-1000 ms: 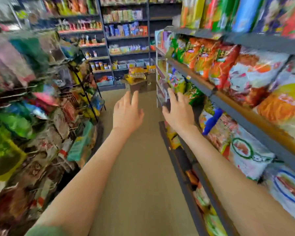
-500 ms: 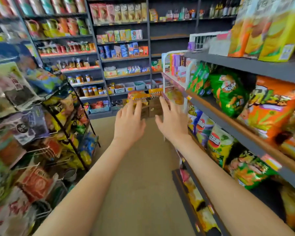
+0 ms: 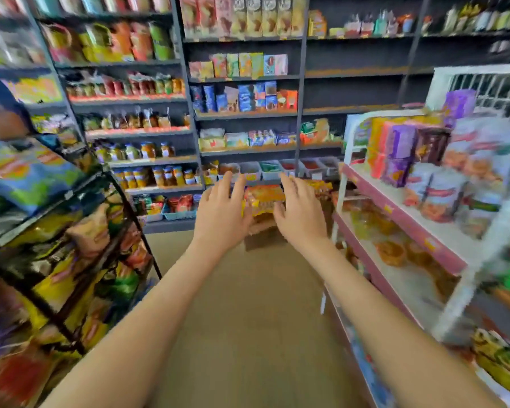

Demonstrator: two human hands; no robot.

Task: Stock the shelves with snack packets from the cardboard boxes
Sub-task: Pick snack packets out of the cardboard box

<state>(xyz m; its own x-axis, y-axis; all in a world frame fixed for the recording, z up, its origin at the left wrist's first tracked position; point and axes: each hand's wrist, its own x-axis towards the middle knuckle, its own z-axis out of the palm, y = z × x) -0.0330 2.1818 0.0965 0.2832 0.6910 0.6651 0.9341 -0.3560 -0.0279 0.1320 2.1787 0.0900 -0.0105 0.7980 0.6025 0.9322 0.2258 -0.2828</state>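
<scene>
Ahead, between left hand [image 3: 223,214], right hand [image 3: 299,216]: snack packets [image 3: 264,198]

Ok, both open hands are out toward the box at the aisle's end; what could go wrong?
1. The snack packets appear piled above the cardboard box; a grab by the left hand and right hand could tip some off.
2. The aisle looks narrow: an elbow may brush packets on the black wire rack or the white shelf unit.
</scene>
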